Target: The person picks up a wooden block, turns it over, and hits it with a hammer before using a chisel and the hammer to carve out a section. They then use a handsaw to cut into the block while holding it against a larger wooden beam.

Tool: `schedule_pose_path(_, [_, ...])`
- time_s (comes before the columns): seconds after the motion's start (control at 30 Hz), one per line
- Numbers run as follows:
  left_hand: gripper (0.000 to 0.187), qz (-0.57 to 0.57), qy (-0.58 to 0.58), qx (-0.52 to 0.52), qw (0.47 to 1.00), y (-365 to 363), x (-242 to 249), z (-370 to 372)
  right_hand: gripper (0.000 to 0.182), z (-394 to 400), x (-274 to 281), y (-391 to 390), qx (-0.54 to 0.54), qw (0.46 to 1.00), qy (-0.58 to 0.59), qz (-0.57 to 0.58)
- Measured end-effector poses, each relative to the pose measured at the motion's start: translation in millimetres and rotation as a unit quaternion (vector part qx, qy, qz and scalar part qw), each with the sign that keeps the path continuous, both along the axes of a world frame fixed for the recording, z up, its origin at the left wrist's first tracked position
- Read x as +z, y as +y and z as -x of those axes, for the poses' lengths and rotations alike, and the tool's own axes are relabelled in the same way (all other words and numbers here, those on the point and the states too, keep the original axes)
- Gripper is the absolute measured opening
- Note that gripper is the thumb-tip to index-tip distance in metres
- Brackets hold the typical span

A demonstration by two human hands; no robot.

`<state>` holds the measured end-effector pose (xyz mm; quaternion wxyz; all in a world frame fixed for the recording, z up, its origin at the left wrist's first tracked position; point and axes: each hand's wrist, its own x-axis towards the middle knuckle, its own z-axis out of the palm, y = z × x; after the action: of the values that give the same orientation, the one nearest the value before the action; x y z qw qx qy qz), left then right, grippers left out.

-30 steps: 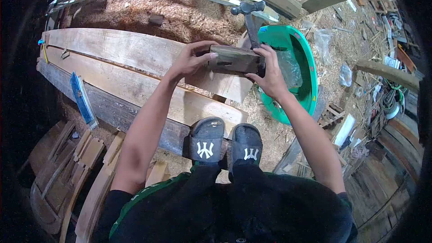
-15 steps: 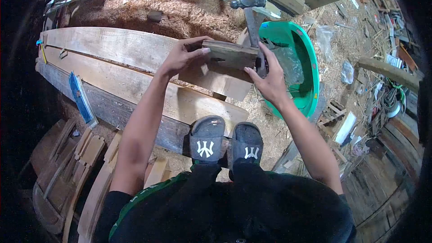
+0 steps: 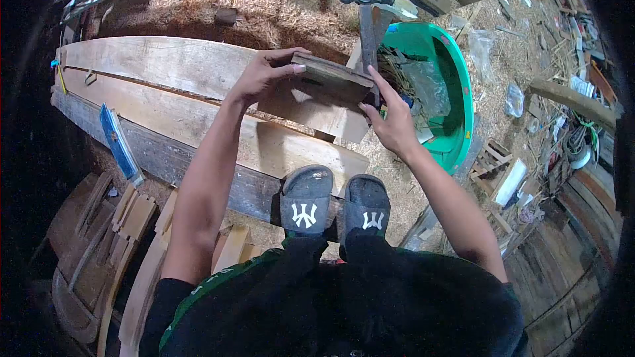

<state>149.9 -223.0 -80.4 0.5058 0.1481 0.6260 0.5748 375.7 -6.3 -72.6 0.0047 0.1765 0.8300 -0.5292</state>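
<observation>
A short dark wooden block is held between my two hands above the planks. My left hand grips its left end, thumb on the near face and fingers behind. At its right end, my right hand has its fingers closed round the block and the hammer's handle. The hammer stands up beyond that hand, its metal head at the top. Beneath the block lies a short pale board, resting across long pale planks. Part of the handle is hidden by my right hand.
A green basin with clear plastic and scraps in it stands to the right. A blue-faced piece leans on the planks at left. Two sandalled feet are on the planks' near end. Cut wood pieces lie at lower left, sawdust beyond.
The block has tilted, its right end now lower and its top edge more in view. Both hands still hold it, and the hammer has turned slightly more upright. The whole view has shifted a little.
</observation>
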Motion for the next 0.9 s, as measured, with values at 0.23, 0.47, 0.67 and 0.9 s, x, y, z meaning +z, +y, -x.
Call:
schedule_pose_path(0.23, [0.040, -0.006, 0.037, -0.053, 0.998, -1, -2, 7, 0.068, -3, -2, 3, 0.015, 1.000, 0.025, 0.000])
schedule_pose_path(0.47, [0.045, -0.003, 0.038, -0.096, 0.995, -2, -5, 11, 0.053, 20, 17, 1, -0.059, 0.993, -0.055, 0.083])
schedule_pose_path(0.67, [0.045, -0.008, 0.053, -0.100, 0.993, -3, -3, 10, 0.063, 41, 30, 2, -0.061, 0.988, -0.138, 0.034])
schedule_pose_path(0.9, [0.045, -0.016, 0.067, -0.114, 0.991, -3, -4, 11, 0.061, 45, 27, -2, -0.086, 0.990, -0.114, 0.003])
